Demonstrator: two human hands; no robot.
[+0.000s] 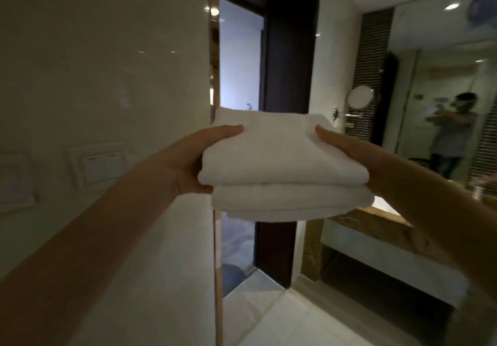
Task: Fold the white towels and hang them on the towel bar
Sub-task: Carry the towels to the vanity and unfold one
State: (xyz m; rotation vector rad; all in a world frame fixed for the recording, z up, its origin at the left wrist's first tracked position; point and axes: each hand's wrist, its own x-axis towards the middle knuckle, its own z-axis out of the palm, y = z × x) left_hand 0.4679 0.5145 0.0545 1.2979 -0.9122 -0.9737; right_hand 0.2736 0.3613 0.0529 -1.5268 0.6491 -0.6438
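Note:
A stack of folded white towels (pixel 282 168) is held out in front of me at chest height, in mid-air before a doorway. My left hand (pixel 193 157) grips the stack's left side, thumb on top and fingers underneath. My right hand (pixel 347 152) grips the right side the same way, its thumb lying on the top towel. The fingers under the stack are hidden. No towel bar is in view.
A glossy white wall (pixel 107 76) with light switches (pixel 102 165) is close on my left. A dark door frame (pixel 290 50) and open doorway lie ahead. At right are a vanity counter (pixel 376 227), a large mirror (pixel 443 103) reflecting a person, and a round wall mirror (pixel 359 97).

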